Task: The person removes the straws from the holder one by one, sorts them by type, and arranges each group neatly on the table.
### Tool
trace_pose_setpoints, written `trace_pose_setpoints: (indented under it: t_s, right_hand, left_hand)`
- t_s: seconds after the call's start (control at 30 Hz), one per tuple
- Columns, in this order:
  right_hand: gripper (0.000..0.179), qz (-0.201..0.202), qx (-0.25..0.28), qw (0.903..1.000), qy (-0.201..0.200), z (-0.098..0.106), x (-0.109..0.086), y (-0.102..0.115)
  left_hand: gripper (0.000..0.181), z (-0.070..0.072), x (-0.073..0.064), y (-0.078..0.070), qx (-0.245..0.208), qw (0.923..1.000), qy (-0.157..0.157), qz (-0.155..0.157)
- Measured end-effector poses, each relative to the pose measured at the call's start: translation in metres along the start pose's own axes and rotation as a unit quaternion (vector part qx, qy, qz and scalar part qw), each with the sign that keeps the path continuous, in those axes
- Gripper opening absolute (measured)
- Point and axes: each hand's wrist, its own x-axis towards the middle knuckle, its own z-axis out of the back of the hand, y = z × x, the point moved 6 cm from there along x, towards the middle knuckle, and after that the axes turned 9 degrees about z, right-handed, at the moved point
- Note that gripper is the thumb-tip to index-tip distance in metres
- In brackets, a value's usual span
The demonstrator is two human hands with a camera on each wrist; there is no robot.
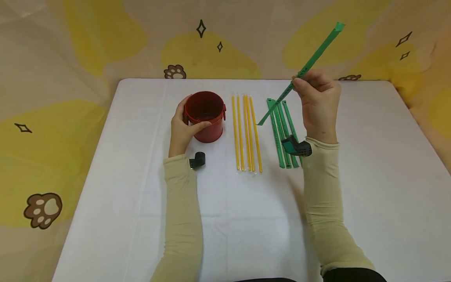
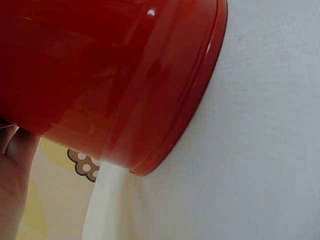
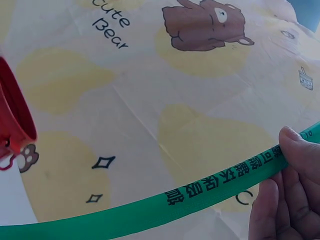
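Observation:
My left hand (image 1: pixel 183 131) grips a small red bucket (image 1: pixel 209 134) round its side, the thumb lying across the front below the rim. The bucket is upright with its mouth facing up; its lower wall (image 2: pixel 150 90) fills much of the left wrist view. Raised above the table, my right hand (image 1: pixel 320 105) pinches a green-wrapped straw (image 1: pixel 318 51) near its middle between thumb and fingers. That straw slants from upper right to lower left, and dark printed characters show on its wrapper (image 3: pixel 210 187) in the right wrist view.
Several yellow straws (image 1: pixel 246 133) in clear wrappers lie side by side right of the bucket. Several green-wrapped straws (image 1: pixel 276 135) lie right of them, partly behind the right wrist camera (image 1: pixel 296 147). A white cloth (image 1: pixel 246 235) covers the table; a patterned curtain (image 1: pixel 239 55) hangs behind.

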Motion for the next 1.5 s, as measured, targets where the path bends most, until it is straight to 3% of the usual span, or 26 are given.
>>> trace_pose_setpoints:
  t_s: [0.2,0.43,0.63,1.07,1.27,1.5]
  right_hand:
    - [0.012,0.010,-0.009,0.9998,-0.012,0.013,0.003,0.008]
    - [0.013,-0.025,0.024,0.9978,-0.057,0.032,0.008,0.019]
    - [0.009,-0.043,0.018,0.9961,-0.075,0.050,0.012,0.028]
    - [0.012,-0.097,-0.074,0.9917,-0.042,0.073,0.014,0.028]
    - [0.013,-0.139,-0.118,0.9832,-0.003,0.083,0.015,0.024]
    - [0.008,-0.193,-0.121,0.9735,0.016,0.094,0.013,0.012]
  left_hand:
    - [0.083,0.001,0.000,0.000,-0.006,1.0000,-0.001,0.001]
    - [0.085,0.003,-0.002,-0.001,-0.016,0.9999,-0.001,0.005]
    - [0.084,0.003,-0.003,-0.002,-0.017,0.9998,-0.002,0.008]
    - [0.085,0.005,-0.003,-0.003,-0.015,0.9999,-0.004,0.007]
    - [0.085,0.006,-0.003,-0.003,-0.011,0.9999,-0.004,0.006]
    - [0.082,0.006,-0.002,-0.002,-0.014,0.9998,-0.003,0.012]
